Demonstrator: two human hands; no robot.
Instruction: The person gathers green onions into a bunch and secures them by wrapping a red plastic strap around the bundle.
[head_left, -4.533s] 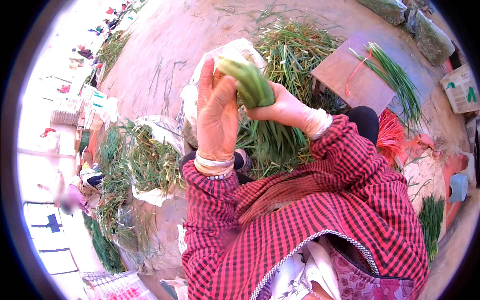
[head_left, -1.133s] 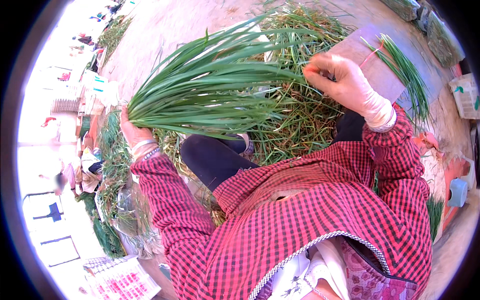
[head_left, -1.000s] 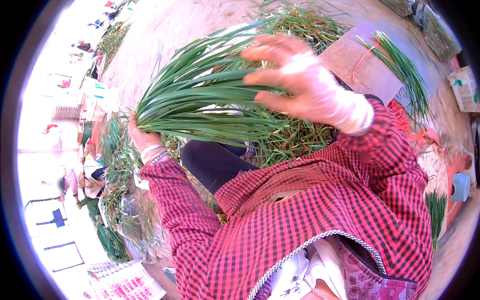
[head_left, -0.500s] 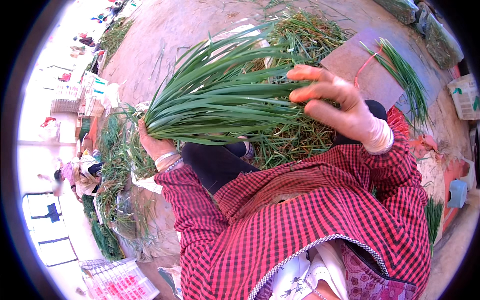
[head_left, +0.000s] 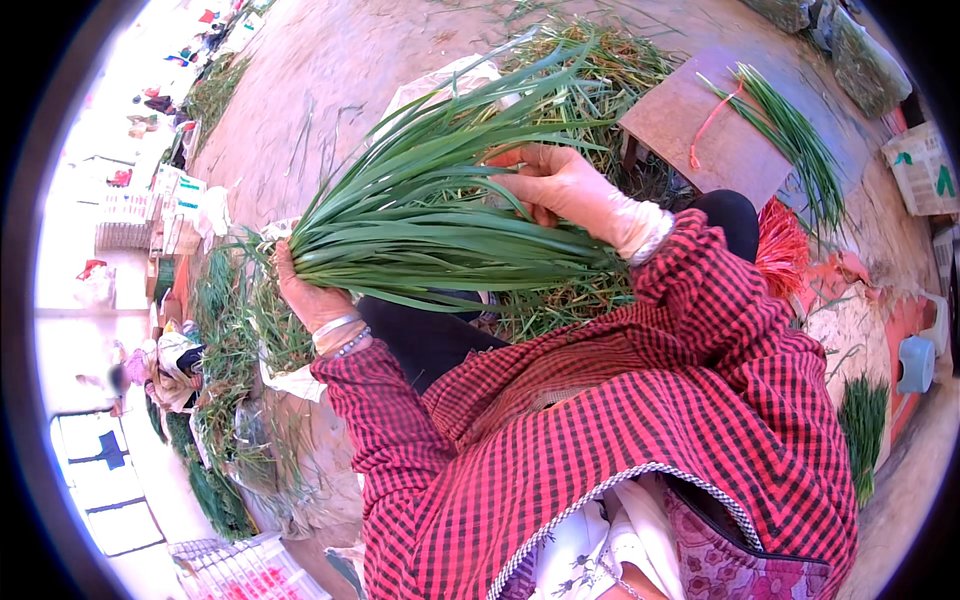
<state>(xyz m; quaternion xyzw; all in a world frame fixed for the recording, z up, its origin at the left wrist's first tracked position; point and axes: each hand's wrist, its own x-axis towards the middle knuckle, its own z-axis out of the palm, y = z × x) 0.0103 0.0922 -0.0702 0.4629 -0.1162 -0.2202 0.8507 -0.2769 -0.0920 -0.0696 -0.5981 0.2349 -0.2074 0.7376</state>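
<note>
A large bunch of garlic chives (head_left: 430, 245) lies across my lap, its long flat leaves fanning out to the right. Its gathered end is wrapped in my left hand (head_left: 310, 300). Over the upper leaves, my right hand (head_left: 565, 188) has thumb and fingers pinched together on some chive blades. To the right, a smaller bunch of chives (head_left: 800, 150) rests on a low brown board (head_left: 680, 125) with a red tie string (head_left: 715, 125) under it. Loose red strings (head_left: 782, 250) hang in a cluster beside my knee.
Loose leaf trimmings (head_left: 610, 75) are heaped beyond my hands, and another green heap (head_left: 225, 340) lies at the left. A white crate (head_left: 915, 170), a light-blue plastic item (head_left: 916, 363) and a chive bundle (head_left: 862, 430) stand at right. Another person (head_left: 165, 365) is far left.
My right hand has come left and slightly down from the leaf tips into the bunch, its spread fingers now closed on blades. My left hand keeps its hold.
</note>
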